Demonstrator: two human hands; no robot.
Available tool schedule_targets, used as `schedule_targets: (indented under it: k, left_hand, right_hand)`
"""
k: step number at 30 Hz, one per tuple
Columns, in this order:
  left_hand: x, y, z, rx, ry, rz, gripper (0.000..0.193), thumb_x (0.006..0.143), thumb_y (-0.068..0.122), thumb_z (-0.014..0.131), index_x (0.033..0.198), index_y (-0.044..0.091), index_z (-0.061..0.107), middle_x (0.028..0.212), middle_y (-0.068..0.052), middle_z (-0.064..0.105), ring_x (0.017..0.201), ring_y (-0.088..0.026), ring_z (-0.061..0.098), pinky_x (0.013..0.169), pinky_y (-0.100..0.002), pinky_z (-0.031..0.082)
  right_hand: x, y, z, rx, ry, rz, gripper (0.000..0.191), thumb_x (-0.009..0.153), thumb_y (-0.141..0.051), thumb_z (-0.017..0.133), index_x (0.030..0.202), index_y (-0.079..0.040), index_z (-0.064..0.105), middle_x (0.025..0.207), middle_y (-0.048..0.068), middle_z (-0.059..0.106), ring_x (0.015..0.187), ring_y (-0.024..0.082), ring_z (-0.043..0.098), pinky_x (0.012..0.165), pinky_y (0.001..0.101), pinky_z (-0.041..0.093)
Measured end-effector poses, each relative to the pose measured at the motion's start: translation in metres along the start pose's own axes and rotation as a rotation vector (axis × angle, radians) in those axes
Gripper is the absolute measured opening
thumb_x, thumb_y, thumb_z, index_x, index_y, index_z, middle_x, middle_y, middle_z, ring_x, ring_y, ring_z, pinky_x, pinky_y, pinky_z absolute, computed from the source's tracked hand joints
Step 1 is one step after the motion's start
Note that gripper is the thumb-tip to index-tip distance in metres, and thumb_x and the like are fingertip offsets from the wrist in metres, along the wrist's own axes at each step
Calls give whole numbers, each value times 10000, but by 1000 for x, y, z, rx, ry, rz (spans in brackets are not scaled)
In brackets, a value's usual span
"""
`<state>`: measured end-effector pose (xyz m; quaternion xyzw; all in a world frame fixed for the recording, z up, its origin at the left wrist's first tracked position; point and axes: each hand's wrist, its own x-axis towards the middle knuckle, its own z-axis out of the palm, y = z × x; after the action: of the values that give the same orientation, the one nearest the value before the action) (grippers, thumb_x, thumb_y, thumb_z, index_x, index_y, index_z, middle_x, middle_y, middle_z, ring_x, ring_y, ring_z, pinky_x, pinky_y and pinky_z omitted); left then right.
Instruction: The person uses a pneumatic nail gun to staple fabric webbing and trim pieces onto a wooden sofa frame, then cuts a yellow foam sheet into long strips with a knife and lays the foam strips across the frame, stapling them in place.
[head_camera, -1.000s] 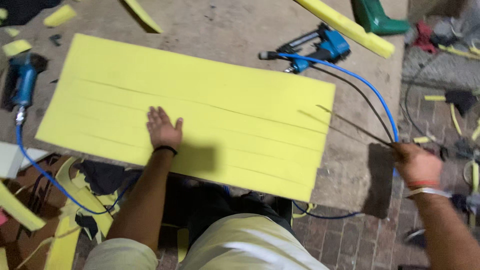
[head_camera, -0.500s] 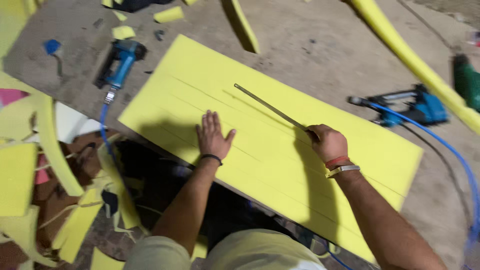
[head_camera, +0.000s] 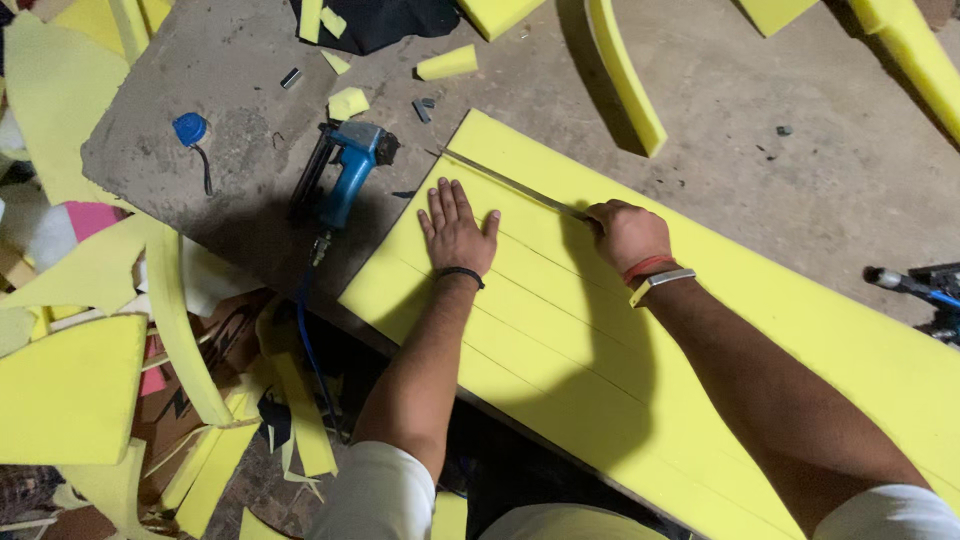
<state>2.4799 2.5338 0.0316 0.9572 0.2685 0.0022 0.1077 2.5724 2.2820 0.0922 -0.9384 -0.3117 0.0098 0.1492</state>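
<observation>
While left hand (head_camera: 455, 232) steadies foam (head_camera: 560, 320)

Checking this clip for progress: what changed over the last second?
The right hand carried the long thin blade from off the sheet's right end onto the yellow foam sheet, up by its far edge. The left hand stayed flat on the foam; the blue air stapler stayed put.

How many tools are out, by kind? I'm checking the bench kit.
Blue air staplers: 2, one left of the foam sheet, one at the right edge
Long blade: 1, in the right hand
Blue tape measure: 1
Total: 4
</observation>
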Motion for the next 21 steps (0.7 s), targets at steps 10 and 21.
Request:
schedule_targets:
  k: [10, 21]
  left_hand:
    - [-1, 4, -12, 60, -89, -46, 917, 985, 657, 385, 1625, 55, 121, 1710, -148, 97, 1577, -293, 60, 1262, -529, 25]
    - [-6, -3, -2, 83, -51, -17, 931, 982, 651, 417, 1615, 23, 148, 1699, -169, 118, 1568, -316, 93, 1243, -551, 69]
  right_hand:
    - [58, -43, 43, -114, -82, -135, 229, 944, -259, 627, 1113, -167, 751, 1038, 93, 719, 882, 323, 708, 741, 453, 579]
    - [-136, 153, -23, -260, -360, 14, 465, 896, -241, 582, 1355, -251, 650, 1099, 115, 710, 951, 304, 700, 816, 444, 582]
